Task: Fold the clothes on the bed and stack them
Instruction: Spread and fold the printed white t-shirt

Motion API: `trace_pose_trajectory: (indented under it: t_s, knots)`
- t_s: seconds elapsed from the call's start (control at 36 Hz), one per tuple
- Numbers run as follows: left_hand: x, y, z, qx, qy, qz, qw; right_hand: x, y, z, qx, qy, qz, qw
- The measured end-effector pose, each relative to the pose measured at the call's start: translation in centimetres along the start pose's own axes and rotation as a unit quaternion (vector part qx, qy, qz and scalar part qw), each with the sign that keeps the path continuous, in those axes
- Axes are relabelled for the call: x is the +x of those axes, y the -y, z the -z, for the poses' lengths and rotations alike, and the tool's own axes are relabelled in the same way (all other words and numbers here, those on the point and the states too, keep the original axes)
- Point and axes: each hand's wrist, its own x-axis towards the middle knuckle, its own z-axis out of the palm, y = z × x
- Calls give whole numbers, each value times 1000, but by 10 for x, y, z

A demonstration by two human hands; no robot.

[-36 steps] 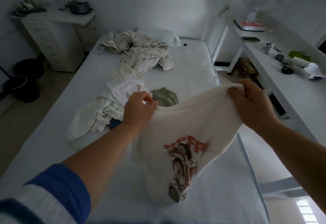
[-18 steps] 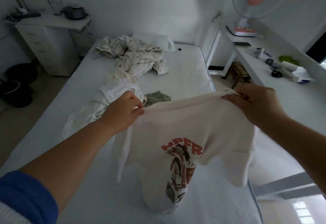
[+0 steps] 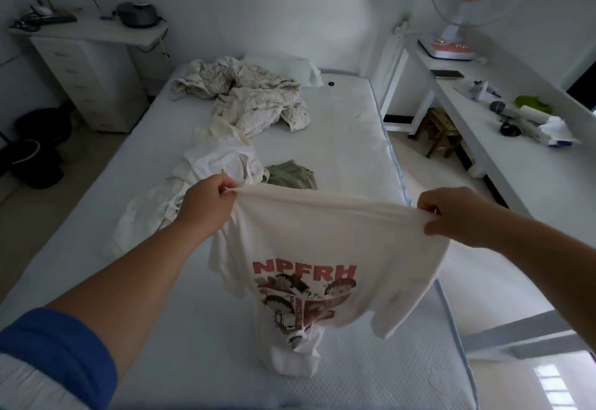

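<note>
Hands hold a white T-shirt [image 3: 322,235] up over the bed [image 3: 348,125]. The left hand [image 3: 206,206] pinches one end of its top edge, and the right hand [image 3: 451,216] pinches the other end, each grip tight on the cloth. The shirt hangs spread out, red letters facing us, and its bottom touches the bed. Behind it lie a pile of white clothes [image 3: 206,167], a green one [image 3: 290,175] and a crumpled sheet [image 3: 248,96]. A fan [image 3: 467,6] stands on the counter [image 3: 532,164].

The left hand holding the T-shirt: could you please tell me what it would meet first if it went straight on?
Probably the white clothes pile just beyond the left hand; depth is unclear.
</note>
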Motion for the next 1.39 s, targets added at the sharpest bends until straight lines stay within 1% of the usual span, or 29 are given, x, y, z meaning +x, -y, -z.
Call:
trace_pose_trajectory:
  t_s: [0.08,0.14,0.22,0.31,0.36,0.42,0.5,0.53,0.56,0.61,0.64,0.67,0.69,0.72,0.75,0.78,0.81,0.83,0.89,0.94,0.97,1.06,1.11,1.17,1.25,1.31,1.39]
  knots:
    - [1,-1,1,22,18,-10,1000,3,-12,-10,-10,-93,-50,994]
    - [1,-3,1,43,23,-20,999,4,-17,-17,4,-144,-85,986]
    - [1,-6,0,70,10,-48,996,3,-21,-25,39,-194,-109,974]
    - [-2,-5,0,68,-9,-41,997,0,-25,-28,57,-233,-125,963]
    - [-4,-3,2,72,-31,-33,996,-2,-28,-28,26,-238,-128,962]
    - [-6,-3,5,72,-51,-40,995,-3,-28,-28,-29,-218,-139,966]
    - [-7,-3,11,78,-33,-67,994,-4,-30,-29,-117,-186,-146,965]
    - [-7,-3,13,81,-19,-71,994,-3,-32,-31,-115,-190,-147,964]
    - [-8,-3,15,82,-3,-71,994,-2,-35,-33,-86,-196,-155,965]
    - [-8,-1,17,84,42,-64,994,3,-41,-37,43,-201,-178,962]
    - [-9,0,17,85,70,-60,992,6,-42,-38,132,-196,-190,953]
    - [-10,2,17,86,99,-57,990,9,-44,-40,242,-199,-207,927]
    - [-11,4,17,89,126,-58,986,11,-42,-41,367,-198,-231,879]
    - [-11,5,17,100,148,-63,982,10,-40,-41,487,-192,-245,816]
    - [-13,6,16,119,161,-72,977,9,-38,-42,566,-197,-247,762]
    - [-14,6,14,139,163,-82,973,8,-36,-44,599,-209,-245,733]
    - [-16,6,12,156,160,-93,970,8,-35,-45,599,-229,-241,728]
    - [-17,4,10,170,152,-100,968,6,-35,-45,575,-259,-239,739]
    - [-20,-1,5,188,126,-106,968,2,-38,-43,484,-328,-235,777]
    - [-24,-8,-3,156,108,-114,975,-6,-44,-39,397,-373,-249,801]
    - [-26,-13,-7,125,104,-120,979,-11,-49,-38,372,-387,-261,802]
    - [-35,-30,-21,54,101,-154,981,-27,-66,-29,341,-420,-284,791]
    - [-43,-41,-31,6,107,-184,977,-35,-80,-18,321,-426,-300,790]
    - [-51,-54,-38,-49,132,-209,968,-43,-95,-2,298,-441,-304,790]
    - [-65,-81,-42,-130,183,-234,946,-48,-113,31,267,-469,-297,787]
    - [-73,-100,-43,-170,202,-240,934,-44,-122,54,260,-484,-283,786]
    - [-69,-122,-46,-188,188,-238,934,-27,-129,84,254,-483,-252,799]
